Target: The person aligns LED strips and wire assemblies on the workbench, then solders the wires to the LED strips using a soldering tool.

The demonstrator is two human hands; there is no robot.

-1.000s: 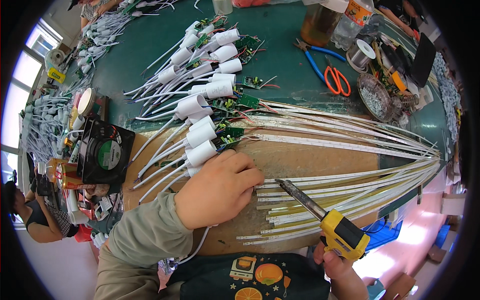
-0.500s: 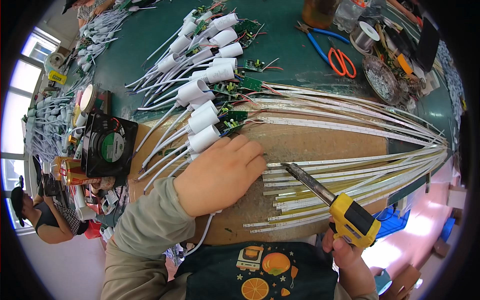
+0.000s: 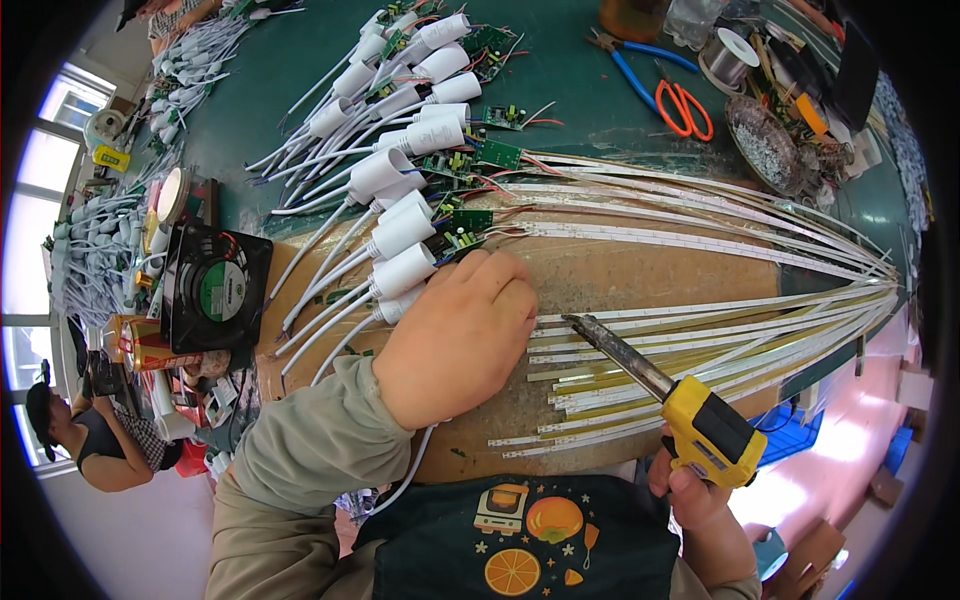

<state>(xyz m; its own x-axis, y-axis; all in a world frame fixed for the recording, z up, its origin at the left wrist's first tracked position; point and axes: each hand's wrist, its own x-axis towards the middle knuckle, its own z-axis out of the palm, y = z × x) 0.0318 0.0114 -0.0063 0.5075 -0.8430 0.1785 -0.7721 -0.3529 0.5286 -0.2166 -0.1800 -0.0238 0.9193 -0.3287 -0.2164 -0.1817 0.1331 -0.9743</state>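
Observation:
My left hand (image 3: 458, 335) is closed, its fingertips at the near ends of the LED strips. What they pinch is hidden beneath the hand. A soldering iron (image 3: 708, 432) with a yellow and black handle is gripped in my right hand (image 3: 690, 492). Its dark tip lies at the upper loose LED strips (image 3: 640, 312), just right of my left fingertips. White lamp sockets (image 3: 402, 272) with cables lie at the left of my left hand. A green circuit board (image 3: 470, 220) beyond it has thin wires running to the farther LED strips (image 3: 640, 237).
A black fan (image 3: 215, 288) stands at the left. Blue-handled pliers (image 3: 640, 82), orange-handled scissors (image 3: 686, 112), a solder spool (image 3: 730, 58) and a dish of pale bits (image 3: 765, 145) lie at the far right. Brown board (image 3: 650, 268) covers the near table. Another person (image 3: 105, 440) is at the left.
My left hand has shifted slightly up and right, baring more of a lamp socket beside it. The soldering iron's tip stays at the upper loose strips. The view has shifted a little.

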